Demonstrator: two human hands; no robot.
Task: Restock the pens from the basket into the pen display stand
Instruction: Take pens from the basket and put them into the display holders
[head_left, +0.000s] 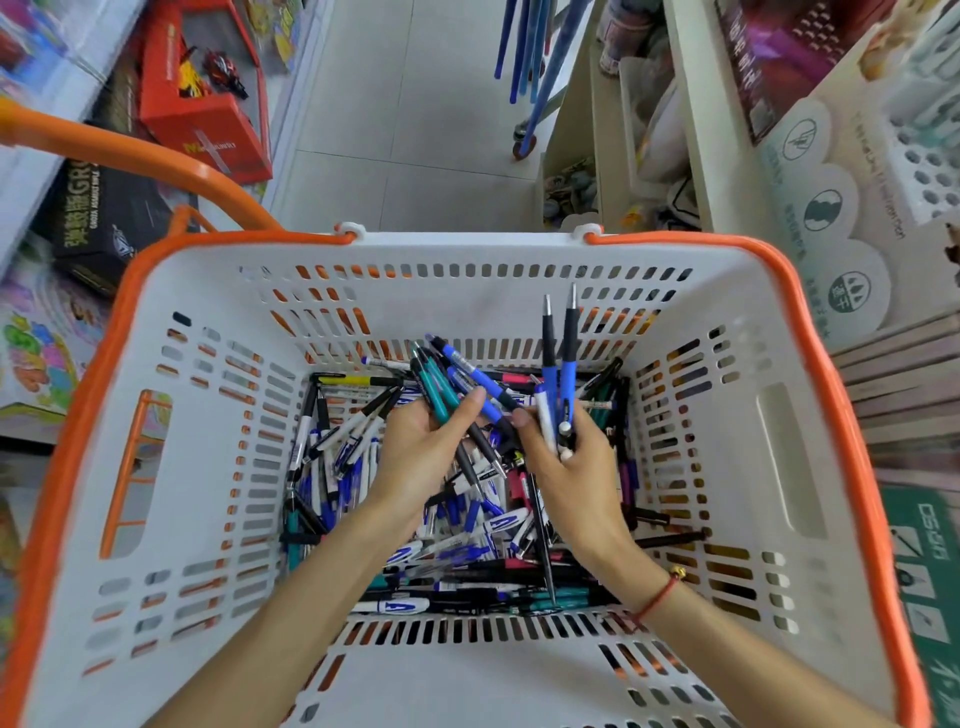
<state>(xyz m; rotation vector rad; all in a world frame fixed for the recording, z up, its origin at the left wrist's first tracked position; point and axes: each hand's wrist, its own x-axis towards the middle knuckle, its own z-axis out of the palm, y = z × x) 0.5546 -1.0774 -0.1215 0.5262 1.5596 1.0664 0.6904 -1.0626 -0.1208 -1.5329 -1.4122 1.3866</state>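
Toy shelves: at my far left, a red toy box (205, 93) and a black box (106, 218) stand on the floor beside the aisle.
Basket handle: an orange handle (130, 156) arcs up and away to the left from the basket's far rim.
Basket: a white slotted basket (171, 467) with an orange rim sits right below me, filling most of my view.
Loose pens: a heap of pens (457, 540) covers the basket floor, blue, black, teal and white, lying crosswise in all directions.
My left hand: my left hand (421, 447) is inside the basket above the heap, fingers curled around a bundle of teal and blue pens (447, 374) that fans up and away from me.
My right hand: my right hand (566, 467) is just beside the left, nearly touching it, gripping two blue pens (561, 358) that stand almost upright with their silver tips toward the far wall, plus a white one against them.
Wrist: a red string bracelet (657, 597) circles my right wrist.
Pen display stand: at my upper right, beyond the basket rim, a white display stand (924, 166) with rows of round holes sits on the shelf, well apart from both hands.
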